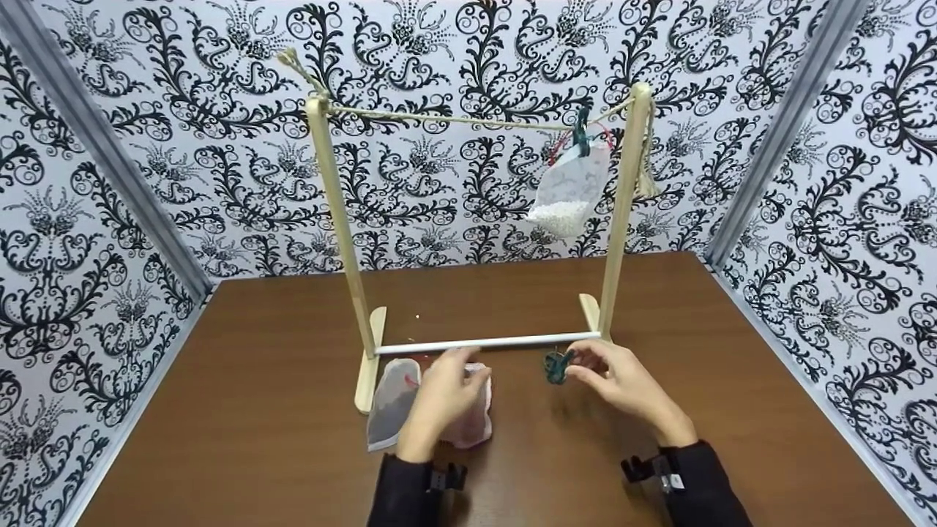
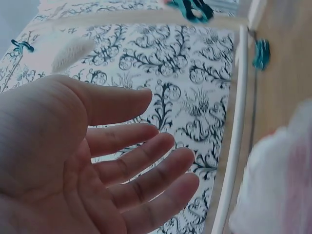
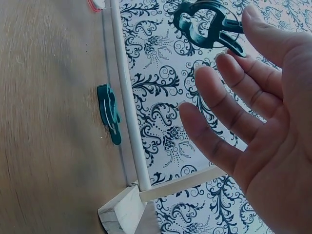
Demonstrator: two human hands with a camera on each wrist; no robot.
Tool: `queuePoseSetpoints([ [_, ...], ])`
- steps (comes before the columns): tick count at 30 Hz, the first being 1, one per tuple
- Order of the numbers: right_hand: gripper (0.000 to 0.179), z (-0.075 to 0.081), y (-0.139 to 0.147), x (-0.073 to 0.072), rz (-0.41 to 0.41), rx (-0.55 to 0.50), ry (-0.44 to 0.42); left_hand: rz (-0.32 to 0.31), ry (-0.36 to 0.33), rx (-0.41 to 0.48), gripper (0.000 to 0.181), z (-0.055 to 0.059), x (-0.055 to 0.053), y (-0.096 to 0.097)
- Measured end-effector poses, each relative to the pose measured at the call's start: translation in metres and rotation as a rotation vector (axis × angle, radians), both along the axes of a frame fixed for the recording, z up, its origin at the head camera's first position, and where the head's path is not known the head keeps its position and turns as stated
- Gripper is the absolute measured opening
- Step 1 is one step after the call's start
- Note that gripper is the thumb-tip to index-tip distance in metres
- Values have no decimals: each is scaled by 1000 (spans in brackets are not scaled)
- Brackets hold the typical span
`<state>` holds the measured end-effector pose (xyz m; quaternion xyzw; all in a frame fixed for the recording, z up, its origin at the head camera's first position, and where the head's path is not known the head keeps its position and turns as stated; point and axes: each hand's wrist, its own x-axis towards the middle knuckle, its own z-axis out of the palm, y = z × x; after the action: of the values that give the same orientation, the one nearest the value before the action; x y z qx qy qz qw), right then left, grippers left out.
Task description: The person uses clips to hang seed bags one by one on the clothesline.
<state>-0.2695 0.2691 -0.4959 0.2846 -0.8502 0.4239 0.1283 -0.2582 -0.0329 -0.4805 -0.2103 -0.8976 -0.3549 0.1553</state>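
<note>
one green clip [image 1: 558, 367], pinched in the fingers of the right hand [image 1: 622, 375] above the surface [image 1: 219, 410], nearer its right edge, may drop if that fingertip hold slips; left hand [image 1: 445, 388], empty, fingers loose, over pinkish bag [image 1: 472, 424].

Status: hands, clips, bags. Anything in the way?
Right hand pinching green clip. Left hand empty, near gray bag, pinkish bag. White bag clipped on rope. Loose clip beside white bar; no obvious obstruction.
</note>
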Motion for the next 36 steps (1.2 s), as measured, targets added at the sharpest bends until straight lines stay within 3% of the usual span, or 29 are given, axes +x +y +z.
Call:
queuePoseSetpoints([
  [7, 19, 1, 0, 1, -14, -6, 8, 103, -20, -37, 35, -9, -1, -23],
  [17, 16, -3, -1, -1, -23, -11, 35, 250, -108, -114, 27, -29, -2, -27],
  [26, 17, -8, -3, -4, -16, -22, 39, 252, -209, -150, 22, -36, -8, -30],
  [32, 14, -8, -2, -3, -18, -3, 31, 236, -222, -150, 11, -36, -7, -30],
  [36, 13, -7, -1, -3, -9, 13, 50, 219, -214, -158, 22, -34, -6, -31],
])
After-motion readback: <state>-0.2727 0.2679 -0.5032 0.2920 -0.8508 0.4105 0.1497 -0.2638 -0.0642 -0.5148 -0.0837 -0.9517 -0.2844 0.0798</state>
